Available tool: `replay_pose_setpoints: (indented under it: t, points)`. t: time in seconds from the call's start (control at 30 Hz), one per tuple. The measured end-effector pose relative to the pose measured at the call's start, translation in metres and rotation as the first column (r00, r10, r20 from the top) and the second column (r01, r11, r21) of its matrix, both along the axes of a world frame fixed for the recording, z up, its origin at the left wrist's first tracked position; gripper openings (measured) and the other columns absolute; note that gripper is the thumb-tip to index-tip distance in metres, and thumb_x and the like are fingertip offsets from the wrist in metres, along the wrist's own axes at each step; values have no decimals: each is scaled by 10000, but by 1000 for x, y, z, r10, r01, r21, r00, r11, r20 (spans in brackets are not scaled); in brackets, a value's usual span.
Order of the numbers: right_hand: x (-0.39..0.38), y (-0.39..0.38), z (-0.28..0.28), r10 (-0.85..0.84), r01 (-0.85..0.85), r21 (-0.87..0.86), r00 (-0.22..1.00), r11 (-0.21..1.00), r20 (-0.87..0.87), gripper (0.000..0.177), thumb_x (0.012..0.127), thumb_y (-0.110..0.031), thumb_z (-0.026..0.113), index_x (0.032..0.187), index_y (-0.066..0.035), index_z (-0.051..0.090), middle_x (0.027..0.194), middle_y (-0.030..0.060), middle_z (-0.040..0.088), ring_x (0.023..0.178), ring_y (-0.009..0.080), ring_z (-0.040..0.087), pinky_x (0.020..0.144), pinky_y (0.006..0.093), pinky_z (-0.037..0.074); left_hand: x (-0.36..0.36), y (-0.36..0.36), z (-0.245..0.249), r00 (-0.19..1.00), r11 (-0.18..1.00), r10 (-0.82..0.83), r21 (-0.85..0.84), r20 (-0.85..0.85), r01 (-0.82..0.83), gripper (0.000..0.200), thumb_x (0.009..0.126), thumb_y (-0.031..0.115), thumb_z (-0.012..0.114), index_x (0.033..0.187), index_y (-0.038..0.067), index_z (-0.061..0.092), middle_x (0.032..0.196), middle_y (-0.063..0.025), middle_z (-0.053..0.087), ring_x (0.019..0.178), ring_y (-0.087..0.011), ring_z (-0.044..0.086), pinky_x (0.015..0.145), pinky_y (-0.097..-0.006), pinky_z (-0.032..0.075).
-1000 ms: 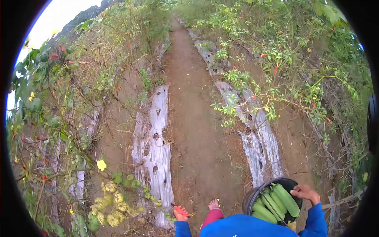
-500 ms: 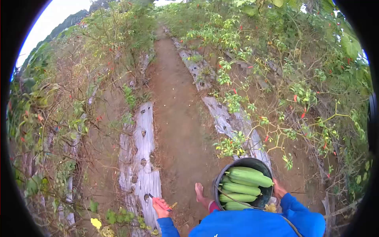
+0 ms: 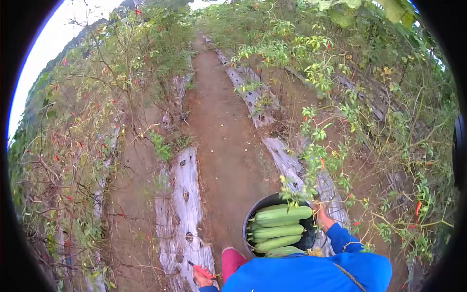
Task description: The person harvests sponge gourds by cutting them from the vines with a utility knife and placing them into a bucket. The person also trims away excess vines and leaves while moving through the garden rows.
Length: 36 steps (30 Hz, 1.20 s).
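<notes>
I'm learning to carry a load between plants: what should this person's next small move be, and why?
Probably ease the bucket slightly left, over the bare path, using the right hand at its rim. Leafy stems overlap its far edge in this view, though contact is unclear, and the left hand is occupied with a red-handled tool.

The left hand (image 3: 203,276) is hovering low at the frame's bottom, left of centre, its fingers curling closed; only a little of the left sleeve (image 3: 209,289) is showing. The right arm (image 3: 344,238), blue-sleeved, is slanting toward the upper left in the lower right, its bare wrist showing. The right hand (image 3: 322,218) is pointing upward, fingers partly hidden.
</notes>
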State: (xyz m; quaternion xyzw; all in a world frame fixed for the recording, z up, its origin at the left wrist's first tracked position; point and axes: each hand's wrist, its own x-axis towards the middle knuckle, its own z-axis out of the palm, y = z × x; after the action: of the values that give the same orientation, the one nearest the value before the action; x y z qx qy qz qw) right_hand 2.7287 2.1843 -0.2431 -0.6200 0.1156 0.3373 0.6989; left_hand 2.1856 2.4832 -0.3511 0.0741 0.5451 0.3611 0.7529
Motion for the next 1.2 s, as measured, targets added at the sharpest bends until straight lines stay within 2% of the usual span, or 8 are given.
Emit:
replay_pose_setpoints:
  t: [0.1,0.17,0.2,0.27,0.47,0.57,0.73,1.2]
  points:
    - [4,49,28,-27,29,-63,999,998,31,657,961,-594,418,1359,-87,545,1237,155,644,1106,252,598,959,406,475,38,47,5,995,998,-57,41,83,54,396,889,551,566,986,173,496,655,-44,504,462,-161,435,384,-302,334]
    - [27,46,-33,-29,-88,282,922,955,387,696,968,-622,357,1379,-89,532,1249,169,637,1138,256,591,1010,382,441,63,91,-2,983,989,-147,3,114,148,368,901,550,559,949,186,537,653,-13,496,443,-146,407,377,-298,314]
    - [83,49,-91,134,-65,355,976,933,-174,707,960,-610,411,1364,-42,531,1247,165,637,1152,268,584,1037,360,420,80,112,-2,983,987,-161,1,88,162,387,891,570,556,938,185,541,649,-7,498,432,-148,398,376,-299,319]
    - [67,90,-32,24,6,197,988,980,-154,703,948,-609,441,1331,-30,551,1221,160,650,1115,275,602,1010,374,445,105,155,-9,972,979,-204,-5,121,206,414,883,590,547,947,181,551,654,-14,509,436,-154,403,380,-305,323]
    - [92,200,81,-58,81,200,991,977,-121,696,911,-607,533,1231,6,611,1143,143,689,1006,297,656,931,414,519,222,310,-6,897,949,-290,-18,334,314,521,851,636,553,1005,139,584,707,-67,565,492,-207,462,412,-341,355]
    - [137,231,79,-197,235,217,963,947,-186,655,883,-610,570,1174,-29,654,1106,131,707,947,300,682,902,456,548,301,384,26,849,943,-324,74,418,323,505,849,610,578,989,124,587,721,-77,574,504,-215,480,416,-340,373]
    - [186,312,122,-234,219,252,972,943,29,570,890,-516,638,1181,-27,649,1091,139,709,935,262,693,860,419,564,436,481,86,711,913,-399,183,579,364,385,921,502,559,963,125,626,777,-75,623,531,-206,544,410,-311,422]
    - [506,546,99,154,-155,271,988,950,26,437,929,-444,583,1128,-66,679,1026,84,726,864,225,698,796,375,570,623,579,68,916,962,-268,31,298,271,365,940,463,555,1024,108,581,741,-70,571,534,-189,484,445,-308,399]
